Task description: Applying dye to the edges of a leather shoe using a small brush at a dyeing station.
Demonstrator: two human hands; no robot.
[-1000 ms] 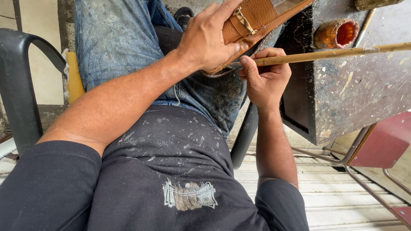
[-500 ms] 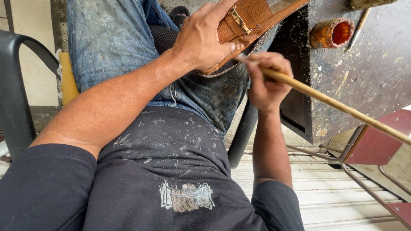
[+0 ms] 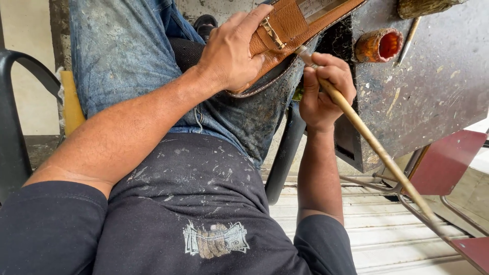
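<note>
A brown leather shoe [image 3: 288, 30] with a metal buckle rests on my lap against paint-stained jeans. My left hand [image 3: 232, 51] lies over the shoe and presses it down, fingers spread across the leather. My right hand [image 3: 323, 89] grips a long wooden-handled brush [image 3: 367, 135] close to its head. The brush tip touches the shoe's edge by the sole, and the handle slants down to the right past my wrist.
A stained dark work table [image 3: 428, 97] stands at the right with an orange-red paint pot [image 3: 379, 45] on it. A black chair arm [image 3: 15, 132] is at the left, a red metal frame [image 3: 448, 163] at lower right, and pale floor planks below.
The brush handle has swung from pointing level to the right to slanting down and right. My right hand turned with it; the tip stays at the shoe. My left hand has stayed on the shoe.
</note>
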